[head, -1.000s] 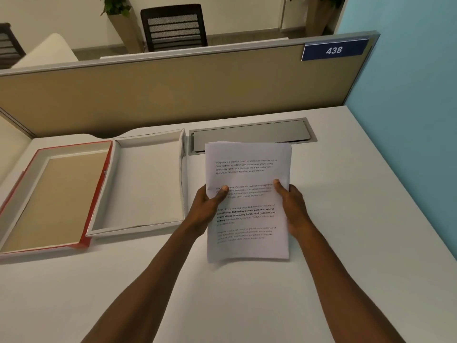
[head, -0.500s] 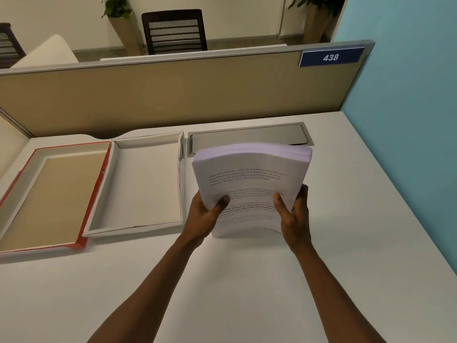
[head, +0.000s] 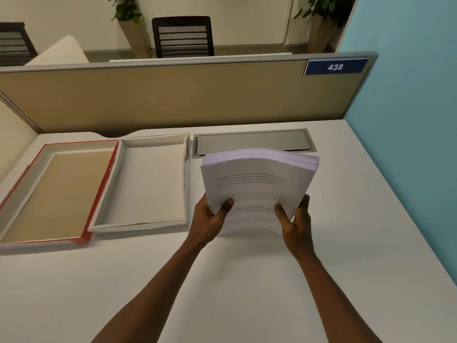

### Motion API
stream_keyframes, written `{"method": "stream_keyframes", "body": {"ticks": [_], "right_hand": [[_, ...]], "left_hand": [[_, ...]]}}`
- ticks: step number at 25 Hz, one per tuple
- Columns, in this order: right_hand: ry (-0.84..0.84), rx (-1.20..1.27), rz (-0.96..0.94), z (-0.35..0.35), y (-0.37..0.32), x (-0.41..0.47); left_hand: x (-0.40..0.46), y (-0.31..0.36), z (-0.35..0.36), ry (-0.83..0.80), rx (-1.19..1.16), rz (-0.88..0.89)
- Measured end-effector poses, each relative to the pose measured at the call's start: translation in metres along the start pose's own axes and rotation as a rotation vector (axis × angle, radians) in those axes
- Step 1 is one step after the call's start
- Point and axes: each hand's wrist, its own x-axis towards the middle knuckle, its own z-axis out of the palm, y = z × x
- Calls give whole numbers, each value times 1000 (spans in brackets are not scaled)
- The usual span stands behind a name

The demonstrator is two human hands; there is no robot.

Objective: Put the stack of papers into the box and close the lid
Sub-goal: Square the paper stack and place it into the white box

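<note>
A thick stack of printed white papers [head: 257,184] stands tilted on its lower edge on the white desk, bowed and leaning away from me. My left hand [head: 210,220] grips its lower left side, thumb on the top sheet. My right hand [head: 295,222] grips its lower right side the same way. To the left of the stack lies an open white box [head: 185,184], shallow and with nothing in it. Beside that, further left, lies the red-edged lid [head: 103,184], upside down, showing a tan inside.
A grey metal cable flap [head: 252,144] is set into the desk just behind the stack. A tan partition [head: 173,97] with a blue sign 438 runs along the back, and a light blue wall [head: 408,120] bounds the right side. The white desk [head: 123,280] stretches toward me.
The stack went from lying flat under my thumbs to standing up on its lower edge. In the last half second it has stayed upright between both hands, with its bow changed slightly.
</note>
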Motion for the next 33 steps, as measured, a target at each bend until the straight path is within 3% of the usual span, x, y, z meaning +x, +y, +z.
{"method": "stream_keyframes", "body": {"ticks": [4,7,12,18,26,29,33], "right_hand": [[-46,-209,-11,-9,7,6],[-67,-238,10,-3,1,12],[-188,-94,185,38,-17,12],[-314,44,374,139,-42,33],[-298,-76,482,293,-57,101],[-288,-206,496,314,-49,111],[-282,-492,471,343,-31,118]], "left_hand": [[-4,1,-9,-39,141,44],[-1,12,-23,-40,118,23],[-13,26,-73,52,-62,-176],[-2,44,-170,109,-165,-464],[93,32,-284,101,173,-458],[109,18,-286,81,335,-406],[133,-18,-292,125,417,-466]]}}
